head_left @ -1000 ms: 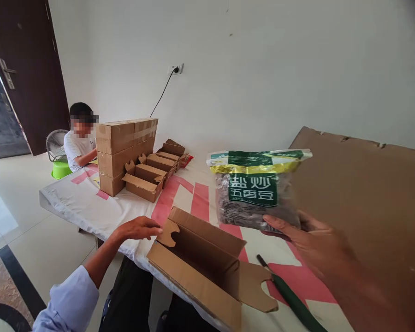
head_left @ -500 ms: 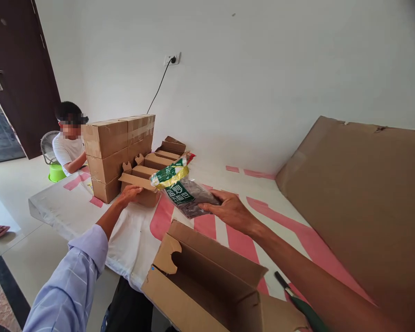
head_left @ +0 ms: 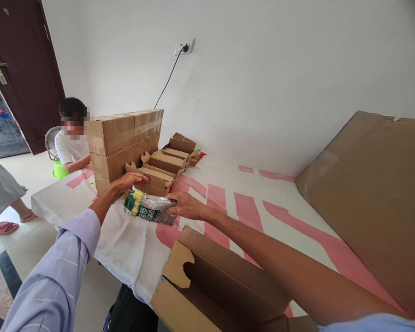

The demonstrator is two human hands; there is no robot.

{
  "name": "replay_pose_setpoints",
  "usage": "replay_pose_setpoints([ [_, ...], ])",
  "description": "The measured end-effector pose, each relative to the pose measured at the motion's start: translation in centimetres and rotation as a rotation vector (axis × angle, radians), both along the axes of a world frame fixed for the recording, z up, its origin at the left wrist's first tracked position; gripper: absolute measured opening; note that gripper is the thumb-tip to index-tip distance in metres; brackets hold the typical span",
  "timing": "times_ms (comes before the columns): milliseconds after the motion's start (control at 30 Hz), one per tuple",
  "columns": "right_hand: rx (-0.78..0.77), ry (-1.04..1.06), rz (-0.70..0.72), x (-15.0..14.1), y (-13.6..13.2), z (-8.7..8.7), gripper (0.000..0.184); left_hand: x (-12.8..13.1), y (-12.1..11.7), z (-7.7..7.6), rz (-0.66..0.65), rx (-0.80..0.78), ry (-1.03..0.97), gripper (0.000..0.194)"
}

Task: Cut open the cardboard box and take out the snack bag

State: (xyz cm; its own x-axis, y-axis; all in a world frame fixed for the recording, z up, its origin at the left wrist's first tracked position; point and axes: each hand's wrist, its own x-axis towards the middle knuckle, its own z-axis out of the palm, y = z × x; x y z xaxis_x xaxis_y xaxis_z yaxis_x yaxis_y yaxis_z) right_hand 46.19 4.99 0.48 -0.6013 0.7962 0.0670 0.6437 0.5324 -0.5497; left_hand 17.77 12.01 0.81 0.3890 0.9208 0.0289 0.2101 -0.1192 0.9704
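Note:
In my right hand [head_left: 186, 205] is a clear plastic packet [head_left: 150, 207] with a green and yellow label, filled with something dull purple-grey. The fingers pinch its right end, and it hangs low over the cloth. My left hand [head_left: 128, 181] reaches just above the packet's left end, fingers stretched out over the flap of the nearest open small carton [head_left: 155, 182]. Whether that hand touches the flap, I cannot tell. A larger open carton [head_left: 224, 258] stands close to me, its visible inside showing bare cardboard, partly hidden by my right forearm.
Taped cardboard boxes [head_left: 115, 136] are stacked on the left of the cloth-covered table [head_left: 121, 240]. Open cartons run behind, with a red packet [head_left: 197, 158] beside them. A large cardboard sheet [head_left: 373, 184] leans at right. One person [head_left: 71, 147] sits beyond the boxes; another's legs [head_left: 3, 198] show left.
My right hand has brought the packet down and to the left, from a raised tilt to nearly level. My left hand has lifted slightly. A person's legs have entered at left.

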Motion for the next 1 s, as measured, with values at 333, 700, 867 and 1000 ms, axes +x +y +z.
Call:
replay_pose_setpoints([
  [333,0.056,-0.140,-0.106,-5.4,4.6,-3.7,0.014,-1.1,-7.6,-1.5,0.651,0.494,0.440,0.018],
  [700,0.071,-0.185,-0.133,-6.2,4.9,-6.2,0.016,4.9,-10.0,-8.8,0.597,0.080,0.760,0.055],
  [867,0.065,-0.180,-0.136,-6.3,5.5,-6.1,0.024,5.5,-9.8,-7.9,0.633,0.057,0.756,0.057],
  [1000,0.072,-0.202,-0.125,-6.3,5.8,-6.2,0.029,5.6,-9.3,-7.9,0.645,0.058,0.765,0.056],
])
